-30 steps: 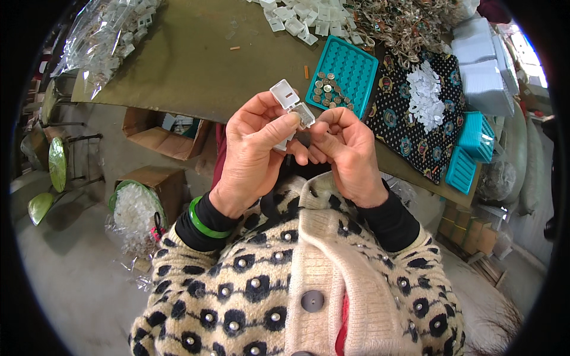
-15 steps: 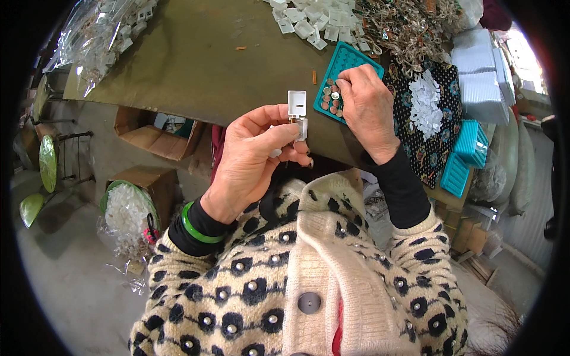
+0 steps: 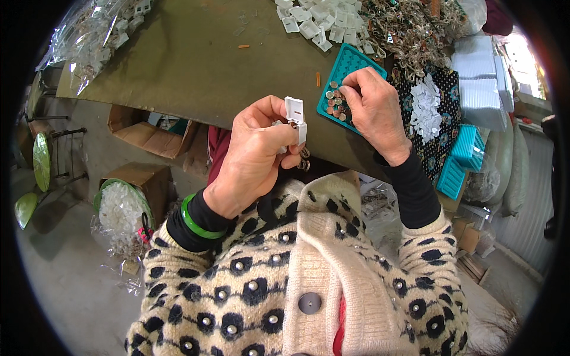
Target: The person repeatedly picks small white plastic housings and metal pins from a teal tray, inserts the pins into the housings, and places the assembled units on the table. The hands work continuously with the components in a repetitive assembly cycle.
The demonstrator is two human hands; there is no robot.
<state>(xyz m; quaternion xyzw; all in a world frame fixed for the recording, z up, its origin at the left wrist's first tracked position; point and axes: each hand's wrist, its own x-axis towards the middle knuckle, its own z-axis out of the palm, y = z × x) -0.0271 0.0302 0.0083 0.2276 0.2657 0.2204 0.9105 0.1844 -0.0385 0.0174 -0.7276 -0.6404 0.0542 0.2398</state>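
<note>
- Your left hand (image 3: 252, 151) is clamped on a small white case (image 3: 294, 110), thumb pressed near its hinge; the lid stands open, with one narrow slot in it.
- The case is in front of your chest, over the near edge of the table (image 3: 178, 65).
- Small dark, shiny pieces (image 3: 304, 160) show beside your lower left fingers—too small to tell what they are.
- Your right hand (image 3: 375, 110) is apart from the left, over the teal tray (image 3: 350, 56), thumb and forefinger at the round metal discs (image 3: 334, 102); you cannot tell whether they pinch one.
- Any marking on those discs is too small to read.
- Two orange strips lie on the table: one strip (image 3: 317, 79) just left of the tray, the other farther left.
- More white cases (image 3: 320, 22) are heaped beyond the tray, beside a tangle of wires (image 3: 409, 35).
- To the tray's right, the dark cloth (image 3: 449, 89) carries printed round motifs—any lettering in them is too fine to make out—and white flat pieces (image 3: 426, 110) lie piled on it.
- A green band (image 3: 191, 219) circles your left cuff.
</note>
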